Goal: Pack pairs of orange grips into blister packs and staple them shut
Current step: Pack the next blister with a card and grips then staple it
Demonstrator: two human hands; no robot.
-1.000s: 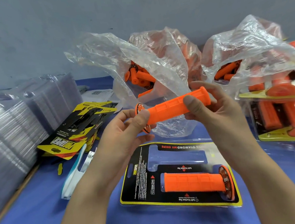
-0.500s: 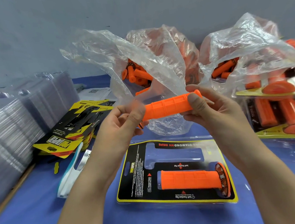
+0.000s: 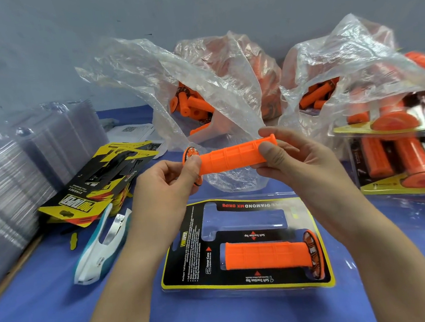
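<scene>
1. The left hand (image 3: pixel 165 183) pinches the flanged end of an orange grip (image 3: pixel 232 159), thumb on the near side and curled fingers behind.
2. The right hand (image 3: pixel 299 163) grasps the grip's other, plain end, with the thumb in front and the fingers wrapped over the top.
3. The grip hangs in the air between the two hands. It lies nearly level, its right end a little higher, above the far edge of the blister pack (image 3: pixel 189 265).
4. The blister pack lies flat on the blue table (image 3: pixel 40 317), its black and yellow card facing up.
5. A second grip (image 3: pixel 263 256) sits in the pack's near cavity, flange to the right. The far cavity (image 3: pixel 245 219) shows the blue table through it.
6. A white and teal stapler (image 3: pixel 101 252) rests on the table just left of the left forearm.
7. Beyond the stapler lies a loose pile of printed cards (image 3: pixel 97 181), and farther left stand stacks of clear blister shells (image 3: pixel 15 178).
8. Two crumpled clear bags, one behind the hands (image 3: pixel 199 85) and one to the right (image 3: pixel 347 67), hold more orange grips.
9. Filled packs (image 3: pixel 399 165) are piled at the right edge, partly under the right bag.
</scene>
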